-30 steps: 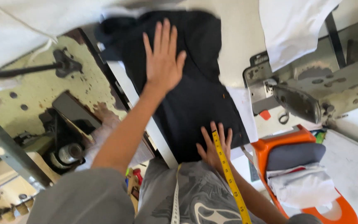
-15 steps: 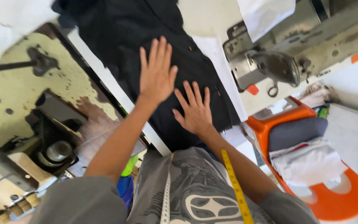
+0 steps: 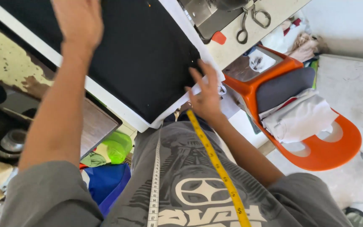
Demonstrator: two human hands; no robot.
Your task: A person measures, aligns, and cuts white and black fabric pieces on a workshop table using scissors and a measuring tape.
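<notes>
We see matt black cloth lying smooth on a white board with a glossy painted edge. At nine o'clock the old table shows rough, flaking pale paint. At one o'clock, metal scissors shine on a dull cream surface. At three o'clock the orange chair is glossy plastic, holding crumpled white cloth. Over our grey cotton shirt hangs a smooth yellow tape measure.
</notes>
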